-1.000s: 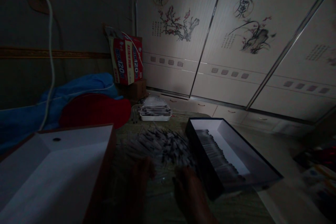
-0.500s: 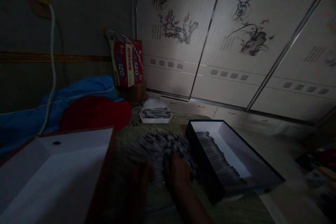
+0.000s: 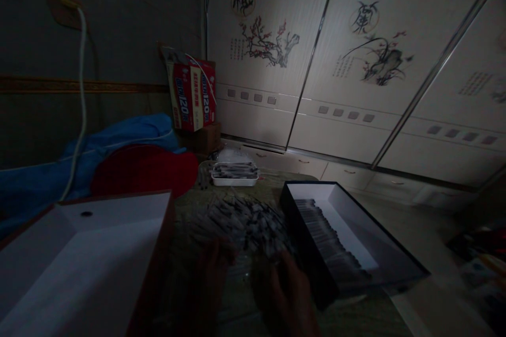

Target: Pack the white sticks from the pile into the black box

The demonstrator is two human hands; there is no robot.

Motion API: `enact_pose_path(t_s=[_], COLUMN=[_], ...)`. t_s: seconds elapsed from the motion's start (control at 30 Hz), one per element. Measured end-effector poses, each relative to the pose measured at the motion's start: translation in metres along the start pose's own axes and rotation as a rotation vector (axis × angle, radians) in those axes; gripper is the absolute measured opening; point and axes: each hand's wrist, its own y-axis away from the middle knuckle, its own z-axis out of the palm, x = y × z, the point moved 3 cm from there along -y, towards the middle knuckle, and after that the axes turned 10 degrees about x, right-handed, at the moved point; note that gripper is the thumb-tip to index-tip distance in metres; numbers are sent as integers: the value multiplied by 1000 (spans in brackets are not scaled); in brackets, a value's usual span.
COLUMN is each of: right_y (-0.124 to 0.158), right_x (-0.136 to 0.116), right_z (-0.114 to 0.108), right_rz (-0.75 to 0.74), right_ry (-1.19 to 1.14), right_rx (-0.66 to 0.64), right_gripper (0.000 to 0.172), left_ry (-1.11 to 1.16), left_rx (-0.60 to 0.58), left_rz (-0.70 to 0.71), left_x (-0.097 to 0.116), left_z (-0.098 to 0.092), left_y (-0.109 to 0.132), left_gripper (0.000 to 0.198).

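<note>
A loose heap of slim, dark, pen-like sticks (image 3: 241,218) lies on the table between two open boxes. At its near left edge is my left hand (image 3: 215,268), fingers curled in; deep shadow hides what they hold, if anything. My right hand (image 3: 290,287) is at the heap's near right side, beside the black box, with thumb and fingers drawn together. Whatever is between them is too dark to name. Inside the black-sided box (image 3: 379,231) with a white interior, similar sticks (image 3: 330,242) lie side by side in a row along the left wall.
A large open box (image 3: 79,268) with reddish-brown edges stands at left. Behind the heap, a white tray (image 3: 234,181) holds more sticks. A red cushion-like item (image 3: 144,171), blue cloth (image 3: 130,131) and a red carton (image 3: 193,95) are at back left. Cabinet doors (image 3: 269,121) stand behind.
My right hand has pulled back from the heap, toward me and to the right. The left hand has shifted only slightly. The row in the black box looks the same.
</note>
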Motion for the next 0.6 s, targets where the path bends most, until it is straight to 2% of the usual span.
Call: enact_pose_path(t_s=[0.13, 0.3, 0.5, 0.6], right_y=[27, 34, 32, 32], right_x=[4, 0, -6, -7], right_z=[-15, -12, -8, -9], right_rz=[-61, -168, -179, -183], right_ry=[-31, -48, -43, -103], right_rx=[243, 271, 329, 311], right_gripper=[24, 25, 25, 24], left_ry=[77, 173, 114, 110], left_rx=[72, 105, 39, 31], left_rz=[-205, -299, -266, -273], left_x=[-7, -13, -10, -8], left_z=[4, 5, 7, 9], left_y=[0, 0, 4, 5], left_gripper=[22, 29, 37, 39])
